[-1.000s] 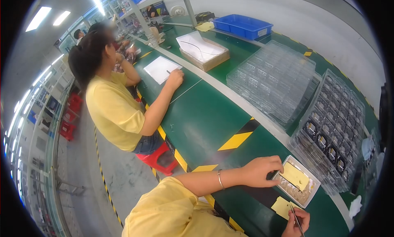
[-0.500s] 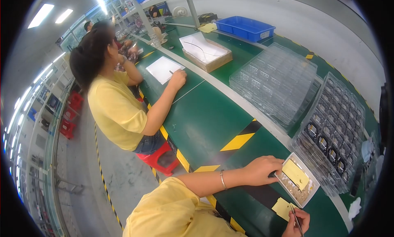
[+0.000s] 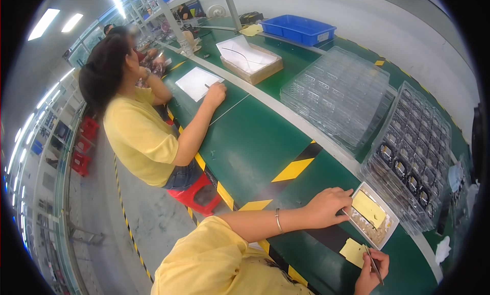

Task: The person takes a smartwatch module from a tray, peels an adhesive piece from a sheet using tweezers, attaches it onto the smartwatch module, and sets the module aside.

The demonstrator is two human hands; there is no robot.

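Observation:
My left hand (image 3: pixel 329 208) grips the near-left edge of a small white box (image 3: pixel 392 228), with thumb and fingers at its rim. Inside the box lie a yellow card (image 3: pixel 368 209) and many small pale pieces. Metal tweezers (image 3: pixel 374 267) are held in my right hand (image 3: pixel 375 272), their tips over a second yellow card (image 3: pixel 352 251) on the green bench beside the box. Whether anything is between the tips is too small to tell.
Clear plastic trays (image 3: pixel 337 96) and a stack of trays with dark parts (image 3: pixel 408 152) stand behind the box. Farther off are a cardboard box with paper (image 3: pixel 250 60) and a blue bin (image 3: pixel 298 29). A co-worker (image 3: pixel 138 131) sits at left, writing on white paper (image 3: pixel 196 83).
The tweezers and my right hand have shifted slightly to the right. The white box has turned and tilted a little under my left hand. The whole view has shifted slightly.

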